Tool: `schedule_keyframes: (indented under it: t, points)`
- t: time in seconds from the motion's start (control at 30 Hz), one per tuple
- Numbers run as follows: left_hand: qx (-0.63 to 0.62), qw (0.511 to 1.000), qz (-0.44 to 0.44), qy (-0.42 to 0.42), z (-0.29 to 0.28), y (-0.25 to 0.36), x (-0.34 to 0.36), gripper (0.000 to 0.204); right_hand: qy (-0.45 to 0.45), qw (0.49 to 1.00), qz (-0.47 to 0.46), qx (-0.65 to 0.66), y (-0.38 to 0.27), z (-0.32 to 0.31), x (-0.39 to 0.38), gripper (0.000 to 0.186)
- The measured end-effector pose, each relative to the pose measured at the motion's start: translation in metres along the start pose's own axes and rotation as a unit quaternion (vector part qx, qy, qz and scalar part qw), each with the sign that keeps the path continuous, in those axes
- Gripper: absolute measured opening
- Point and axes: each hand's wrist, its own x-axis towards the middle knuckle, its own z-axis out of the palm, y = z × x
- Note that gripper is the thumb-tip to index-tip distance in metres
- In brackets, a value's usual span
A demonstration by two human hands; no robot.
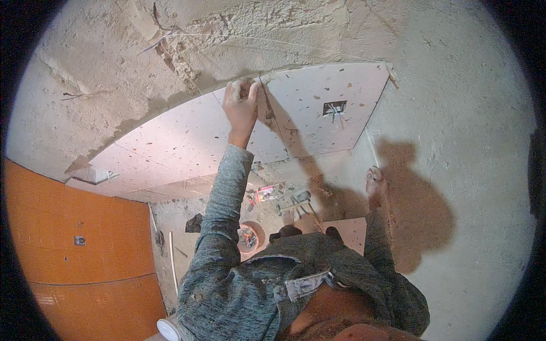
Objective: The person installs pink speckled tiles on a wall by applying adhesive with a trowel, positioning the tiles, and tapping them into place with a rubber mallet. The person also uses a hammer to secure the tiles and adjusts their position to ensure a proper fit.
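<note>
My left hand is raised to the top edge of a row of pale, dark-flecked wall tiles. Its fingers are pinched together at that edge; whatever lies between them is too small to make out. A thin white string runs above the tiles to a small wooden piece at their right end. Lower down, beside the plastered right wall, my right hand has its fingers curled in. I cannot make out anything inside it.
Wires stick out of a square cutout in the tiles. On the floor stand an orange bucket with tools in it, a pink-and-white package and scattered tools. An orange wall rises at the left, near a white pipe.
</note>
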Motion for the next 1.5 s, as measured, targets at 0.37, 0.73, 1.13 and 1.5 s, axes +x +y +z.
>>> schedule_keyframes:
  t: [0.37, 0.73, 1.13, 1.5]
  points:
    - [0.024, 0.999, -0.044, 0.000, 0.004, 0.015, 0.009, 0.021, -0.052, 0.997, -0.042, 0.047, 0.076, -0.021, -0.022, 0.026]
    - [0.058, 0.998, -0.034, -0.006, 0.007, 0.002, 0.009, 0.022, -0.058, 0.938, 0.114, 0.322, 0.058, -0.001, -0.085, 0.040]
    - [-0.118, 0.913, -0.250, -0.300, -0.013, -0.086, -0.274, 0.013, -0.237, 0.898, 0.342, -0.144, 0.074, 0.045, -0.173, 0.023]
    - [0.031, 0.665, -0.215, -0.715, -0.152, -0.161, -0.642, 0.053, -0.375, 0.831, 0.314, -0.265, 0.306, 0.247, -0.230, 0.026]
